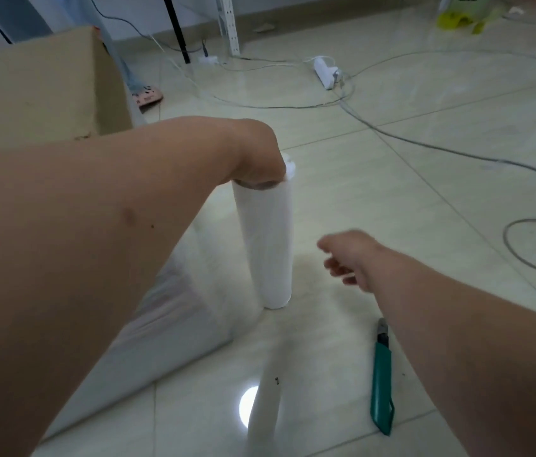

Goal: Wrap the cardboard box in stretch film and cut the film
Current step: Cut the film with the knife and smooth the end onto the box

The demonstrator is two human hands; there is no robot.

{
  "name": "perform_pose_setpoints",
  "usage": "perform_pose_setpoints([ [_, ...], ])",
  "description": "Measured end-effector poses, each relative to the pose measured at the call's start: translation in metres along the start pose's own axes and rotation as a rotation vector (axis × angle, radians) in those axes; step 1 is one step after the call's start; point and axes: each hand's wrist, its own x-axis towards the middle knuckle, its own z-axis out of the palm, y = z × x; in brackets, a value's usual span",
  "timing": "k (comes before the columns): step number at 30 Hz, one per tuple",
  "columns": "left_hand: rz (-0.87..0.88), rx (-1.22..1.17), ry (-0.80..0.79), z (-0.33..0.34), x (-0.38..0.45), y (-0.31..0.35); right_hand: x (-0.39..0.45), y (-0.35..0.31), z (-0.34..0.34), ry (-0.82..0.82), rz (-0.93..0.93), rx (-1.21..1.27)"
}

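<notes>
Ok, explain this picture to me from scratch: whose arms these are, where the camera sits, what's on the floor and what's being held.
There is no machine here: a person wears a camera on the head, looking down at their own arms. The left hand grips the top of an upright roll of stretch film standing on the tiled floor; a sheet of film trails from it toward the lower left. The right hand hangs beside the roll, fingers relaxed, holding nothing. A green utility knife lies on the floor under the right forearm. The cardboard box sits upper left. Cables and a power strip lie beyond.

Your brown cardboard box [39, 90] sits far left, the white stretch film roll [268, 245] stands upright beside it, film [167, 324] trailing leftward.
</notes>
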Motion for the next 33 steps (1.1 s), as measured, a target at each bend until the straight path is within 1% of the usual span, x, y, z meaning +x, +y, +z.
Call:
perform_pose_setpoints([
  [2,0.001,0.016,0.032,0.001,0.004,0.006,0.010,0.036,0.008,-0.011,0.046,-0.190],
  [4,-0.011,0.039,0.059,0.002,0.004,0.010,0.017,0.064,0.016,-0.047,0.102,-0.458],
  [6,-0.020,0.040,0.117,0.006,0.009,0.008,0.020,0.087,0.023,-0.017,0.186,-0.609],
  [10,-0.033,-0.007,0.276,0.029,0.017,0.002,0.019,0.125,0.024,0.095,0.355,-0.636],
  [11,-0.032,-0.004,0.309,0.035,0.017,0.003,0.021,0.134,0.024,0.090,0.385,-0.641],
  [12,-0.044,0.000,0.328,0.039,0.016,0.004,0.027,0.146,0.026,0.037,0.392,-0.640],
  [14,-0.045,0.024,0.348,0.042,0.015,0.006,0.046,0.175,0.038,-0.099,0.363,-0.642],
  [15,-0.038,0.044,0.357,0.042,0.015,0.006,0.045,0.181,0.045,-0.121,0.350,-0.657],
  [17,-0.028,0.077,0.365,0.040,0.014,0.006,0.026,0.175,0.051,-0.060,0.323,-0.640],
  [19,-0.019,0.090,0.366,0.040,0.014,0.006,0.018,0.172,0.050,0.025,0.238,-0.660],
  [24,-0.010,0.089,0.350,0.040,0.011,0.008,0.024,0.175,0.043,0.054,0.035,-0.747],
  [26,-0.018,0.082,0.325,0.035,0.008,0.009,0.025,0.172,0.037,0.084,-0.028,-0.744],
  [30,-0.042,0.015,0.215,0.022,0.009,0.010,0.028,0.149,0.032,0.161,-0.155,-0.593],
  [33,-0.052,0.003,0.164,0.015,0.010,0.010,0.024,0.120,0.036,0.162,-0.225,-0.348],
])
